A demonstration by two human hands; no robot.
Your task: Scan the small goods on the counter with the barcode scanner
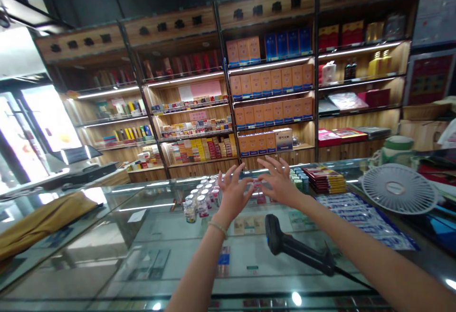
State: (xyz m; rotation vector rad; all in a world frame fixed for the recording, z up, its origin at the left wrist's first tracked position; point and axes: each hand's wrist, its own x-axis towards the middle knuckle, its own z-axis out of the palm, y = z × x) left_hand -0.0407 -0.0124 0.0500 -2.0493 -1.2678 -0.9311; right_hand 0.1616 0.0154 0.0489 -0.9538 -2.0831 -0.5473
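Both hands reach over the glass counter (149, 236). My left hand (233, 192), with a band at the wrist, has its fingers spread, its thumb and fingertips beside a small pink item (257, 184). On the other side of that item is my right hand (280, 184), its upper fingers raised apart and its lower fingers near or touching it. Whether either hand bears its weight is unclear. Rows of small lidded jars (203, 205) stand just left of my left hand. Green-topped containers (299, 180) are partly hidden behind my right hand.
A black handheld scanner (302, 250) lies below my right hand, its cable running right. Red and yellow packets (325, 179), blue-white packages (359, 217) and a white fan (399, 188) are at the right. A brown cloth (46, 219) lies left; stocked shelves (270, 96) stand behind.
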